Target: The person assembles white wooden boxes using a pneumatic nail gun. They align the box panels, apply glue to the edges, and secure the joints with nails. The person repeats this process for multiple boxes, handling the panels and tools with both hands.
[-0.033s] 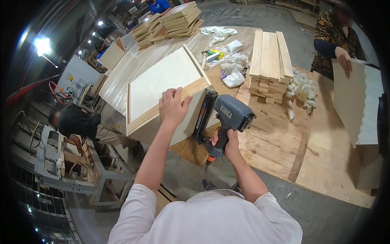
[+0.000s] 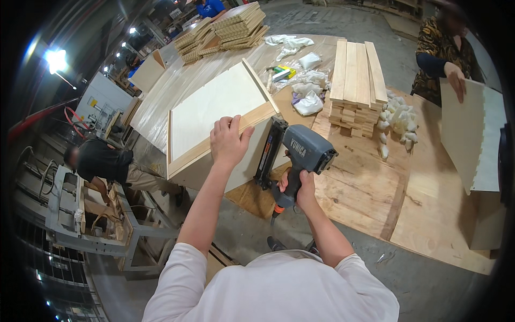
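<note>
My right hand [image 2: 300,188] is wrapped round the handle of a dark grey nail gun [image 2: 312,147], with an orange fitting at the base of its grip. The gun's nose and black magazine stand beside the right corner of a shallow wooden box [image 2: 214,102] with a pale panel and light wood strips along its edges. My left hand [image 2: 229,140] lies with fingers apart on the near wood strip of this box, pressing on it from above. The box sits tilted at the table's near edge. The gun's muzzle partly hides the box's corner.
A stack of wood strips [image 2: 357,80] stands on the plywood tabletop [image 2: 365,182], beside crumpled white pieces [image 2: 399,121]. White bags [image 2: 308,102] lie behind the gun. Bundled slats [image 2: 222,32] are piled at the back. A co-worker at right holds a panel [image 2: 464,129]; another bends over a metal frame [image 2: 131,233] at left.
</note>
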{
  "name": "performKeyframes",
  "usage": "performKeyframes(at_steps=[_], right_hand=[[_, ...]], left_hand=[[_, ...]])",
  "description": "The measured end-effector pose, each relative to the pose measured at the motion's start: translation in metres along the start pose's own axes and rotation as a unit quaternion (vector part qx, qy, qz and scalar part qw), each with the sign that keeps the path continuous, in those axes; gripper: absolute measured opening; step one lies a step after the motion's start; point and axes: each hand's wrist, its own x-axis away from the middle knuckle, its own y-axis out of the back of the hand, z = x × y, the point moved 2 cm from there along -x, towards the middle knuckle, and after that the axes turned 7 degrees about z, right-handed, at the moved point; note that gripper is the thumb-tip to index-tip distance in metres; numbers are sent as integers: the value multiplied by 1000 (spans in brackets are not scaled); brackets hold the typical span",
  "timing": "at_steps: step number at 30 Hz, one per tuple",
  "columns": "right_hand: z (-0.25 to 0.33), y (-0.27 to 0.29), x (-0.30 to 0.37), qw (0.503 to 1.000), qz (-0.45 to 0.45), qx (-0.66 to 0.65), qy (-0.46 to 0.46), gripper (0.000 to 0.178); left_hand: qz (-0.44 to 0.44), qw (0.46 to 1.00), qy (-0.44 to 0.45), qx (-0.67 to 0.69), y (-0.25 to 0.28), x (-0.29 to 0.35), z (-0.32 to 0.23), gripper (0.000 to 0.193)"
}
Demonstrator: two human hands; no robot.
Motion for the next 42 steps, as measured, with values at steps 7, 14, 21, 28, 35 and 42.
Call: performKeyframes(at_steps=[7, 14, 21, 28, 35, 42], right_hand=[[-5, -1, 3, 1000, 8, 7, 8, 40], [-7, 3, -2, 997, -11, 72, 7, 33], [-18, -4, -8, 999, -21, 46, 21, 48], [-56, -36, 8, 999, -5, 44, -19, 82], [-64, -48, 7, 998, -6, 68, -13, 83], [-64, -53, 6, 998, -1, 68, -2, 78]], left_hand=[[-3, 1000, 7, -8, -1, 2, 2, 46], [-8, 1000, 1, -16, 1, -2, -3, 43], [18, 997, -37, 61, 6, 5, 35, 54], [33, 998, 47, 8, 25, 69, 114, 48], [-7, 999, 24, -28, 20, 70, 116, 44], [-1, 998, 28, -50, 19, 70, 118, 49]])
